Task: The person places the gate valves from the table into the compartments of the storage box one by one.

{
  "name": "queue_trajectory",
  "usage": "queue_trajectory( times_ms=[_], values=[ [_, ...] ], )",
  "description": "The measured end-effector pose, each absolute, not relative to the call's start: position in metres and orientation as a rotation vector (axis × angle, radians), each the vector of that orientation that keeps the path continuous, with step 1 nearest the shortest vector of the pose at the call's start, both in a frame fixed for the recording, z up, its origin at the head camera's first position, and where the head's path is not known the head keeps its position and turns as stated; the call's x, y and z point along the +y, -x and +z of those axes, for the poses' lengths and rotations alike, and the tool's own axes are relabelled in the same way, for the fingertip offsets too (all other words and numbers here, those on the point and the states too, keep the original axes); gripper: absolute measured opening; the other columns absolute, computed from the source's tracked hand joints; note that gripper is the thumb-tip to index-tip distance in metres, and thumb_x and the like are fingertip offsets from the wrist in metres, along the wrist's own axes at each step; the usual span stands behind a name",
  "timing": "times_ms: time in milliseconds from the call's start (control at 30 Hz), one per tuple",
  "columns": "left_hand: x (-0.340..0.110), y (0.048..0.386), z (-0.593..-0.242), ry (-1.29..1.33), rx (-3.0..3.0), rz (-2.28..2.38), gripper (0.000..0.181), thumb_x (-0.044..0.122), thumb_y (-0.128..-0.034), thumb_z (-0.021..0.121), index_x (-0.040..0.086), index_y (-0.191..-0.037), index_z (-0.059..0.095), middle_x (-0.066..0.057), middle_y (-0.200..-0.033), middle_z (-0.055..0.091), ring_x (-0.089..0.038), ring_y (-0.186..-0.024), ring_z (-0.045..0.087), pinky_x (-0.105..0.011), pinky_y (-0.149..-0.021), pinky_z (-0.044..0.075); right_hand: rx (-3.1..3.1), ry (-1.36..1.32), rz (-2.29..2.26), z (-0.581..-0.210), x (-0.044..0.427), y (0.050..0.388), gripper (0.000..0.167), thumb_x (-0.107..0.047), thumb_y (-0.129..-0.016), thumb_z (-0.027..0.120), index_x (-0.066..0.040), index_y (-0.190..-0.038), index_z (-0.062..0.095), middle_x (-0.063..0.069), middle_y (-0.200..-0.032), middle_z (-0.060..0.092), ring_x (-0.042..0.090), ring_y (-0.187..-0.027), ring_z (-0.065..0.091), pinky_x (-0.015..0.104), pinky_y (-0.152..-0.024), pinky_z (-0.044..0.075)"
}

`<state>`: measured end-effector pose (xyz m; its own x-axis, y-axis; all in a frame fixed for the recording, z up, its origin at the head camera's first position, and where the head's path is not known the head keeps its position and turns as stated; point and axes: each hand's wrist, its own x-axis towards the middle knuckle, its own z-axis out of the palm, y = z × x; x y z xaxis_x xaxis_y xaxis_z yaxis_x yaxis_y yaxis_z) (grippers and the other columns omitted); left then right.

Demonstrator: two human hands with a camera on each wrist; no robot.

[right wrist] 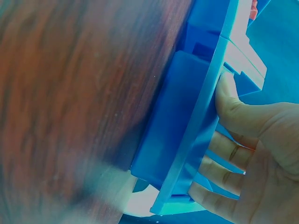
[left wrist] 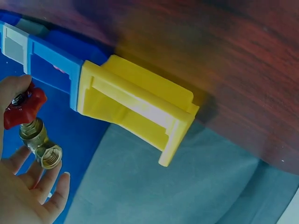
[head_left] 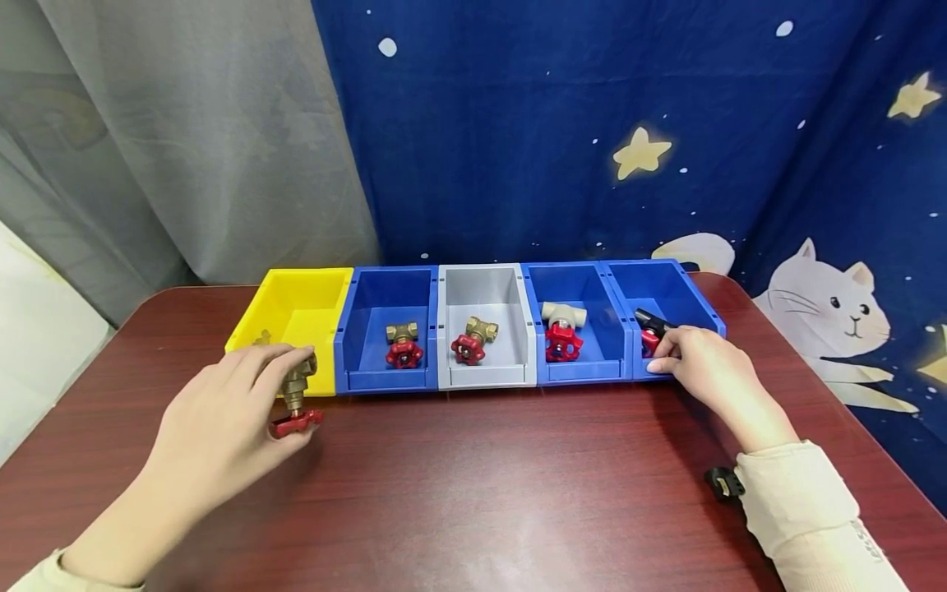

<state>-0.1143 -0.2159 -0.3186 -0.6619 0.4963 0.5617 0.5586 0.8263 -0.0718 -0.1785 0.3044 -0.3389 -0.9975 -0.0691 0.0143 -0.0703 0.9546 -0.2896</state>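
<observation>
My left hand [head_left: 222, 411] holds a brass valve [head_left: 296, 386] by its red handwheel [left wrist: 25, 108], just in front of the yellow bin [head_left: 311, 296]. The valve's threaded opening shows in the left wrist view. My right hand [head_left: 706, 366] reaches over the front lip of the rightmost blue bin [head_left: 651, 279]. Inside that bin, close to the fingers, lies a valve with a black body [head_left: 651, 321] and a red handle. The right thumb [right wrist: 227, 93] lies at the bin's front edge. The other fingertips are hidden behind the rim, so their hold cannot be seen.
Brass valves with red handwheels lie in a blue bin [head_left: 392, 296] and the grey bin [head_left: 484, 288]. Another blue bin [head_left: 564, 279] holds a cream valve [head_left: 564, 316]. A brass piece [head_left: 262, 337] shows in the yellow bin. Near my right cuff is a small black object [head_left: 723, 483].
</observation>
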Motion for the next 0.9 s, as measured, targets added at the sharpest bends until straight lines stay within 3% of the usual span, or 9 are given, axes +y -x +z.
queue_trajectory(
  times_ms=[300, 533, 733, 900],
  values=[
    [-0.223, 0.133, -0.318, 0.748, -2.424, -0.114, 0.076, 0.026, -0.0596, 0.083, 0.003, -0.127, 0.058, -0.016, -0.115, 0.060, -0.037, -0.100, 0.056, -0.051, -0.073, 0.047, -3.101, -0.114, 0.462, -0.339, 0.302, 0.179, 0.018, -0.026, -0.088, 0.075, -0.008, -0.087, 0.071, 0.008, -0.082, 0.065, 0.031, -0.081, 0.059, 0.057, -0.069, 0.048],
    [-0.229, 0.146, -0.317, 0.730, -2.438, -0.144, 0.076, 0.020, -0.0583, 0.084, 0.002, -0.127, 0.057, -0.018, -0.116, 0.059, -0.041, -0.106, 0.052, -0.054, -0.081, 0.048, -3.107, -0.108, 0.465, -0.339, 0.302, 0.179, 0.019, -0.026, -0.088, 0.075, -0.008, -0.088, 0.072, 0.009, -0.083, 0.065, 0.031, -0.081, 0.059, 0.057, -0.069, 0.048],
    [-0.234, 0.159, -0.317, 0.692, -2.484, -0.141, 0.074, 0.018, -0.0614, 0.087, 0.002, -0.127, 0.058, -0.018, -0.117, 0.059, -0.040, -0.111, 0.051, -0.055, -0.083, 0.048, -3.107, -0.114, 0.468, -0.339, 0.302, 0.179, 0.019, -0.026, -0.088, 0.075, -0.007, -0.089, 0.071, 0.009, -0.081, 0.065, 0.031, -0.079, 0.058, 0.056, -0.068, 0.048],
    [-0.236, 0.167, -0.317, 0.645, -2.541, -0.146, 0.072, 0.019, -0.0654, 0.087, 0.002, -0.128, 0.057, -0.018, -0.119, 0.058, -0.041, -0.113, 0.048, -0.057, -0.077, 0.050, -3.110, -0.115, 0.471, -0.339, 0.303, 0.179, 0.019, -0.025, -0.088, 0.075, -0.007, -0.089, 0.071, 0.008, -0.080, 0.064, 0.030, -0.078, 0.058, 0.054, -0.068, 0.048]
  ],
)
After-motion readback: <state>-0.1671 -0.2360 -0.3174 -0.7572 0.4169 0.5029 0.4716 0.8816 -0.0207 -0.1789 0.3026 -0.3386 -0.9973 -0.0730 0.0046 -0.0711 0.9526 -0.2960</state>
